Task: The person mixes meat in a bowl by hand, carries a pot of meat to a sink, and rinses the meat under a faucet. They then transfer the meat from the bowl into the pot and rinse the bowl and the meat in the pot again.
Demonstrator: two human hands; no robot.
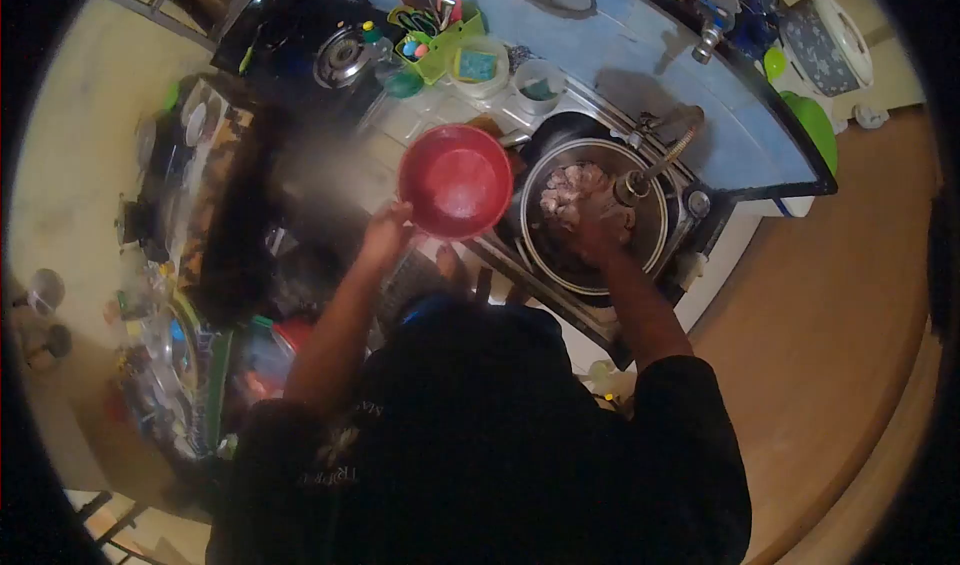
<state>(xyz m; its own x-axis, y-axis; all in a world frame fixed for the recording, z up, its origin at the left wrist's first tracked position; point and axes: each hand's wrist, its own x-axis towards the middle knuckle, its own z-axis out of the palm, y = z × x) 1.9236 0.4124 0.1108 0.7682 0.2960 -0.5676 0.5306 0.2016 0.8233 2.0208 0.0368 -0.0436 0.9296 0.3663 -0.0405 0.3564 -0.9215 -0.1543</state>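
My left hand (385, 233) grips the near rim of a round red plastic bowl (456, 180), which is held up beside the sink and looks empty inside. My right hand (600, 233) is down in a wide metal basin (655, 240) that sits in the sink, touching a pile of pale pink meat pieces (572, 190). A metal tap (655, 165) reaches over the basin right above that hand. The fingers of the right hand are partly hidden among the meat.
A green caddy (440, 40) with utensils, a sponge tub (478, 65) and a small pot (538, 85) stand behind the sink. A gas burner (342, 57) lies to the left. A cluttered rack (190, 295) fills the left side. A rice cooker (830, 40) stands at the right.
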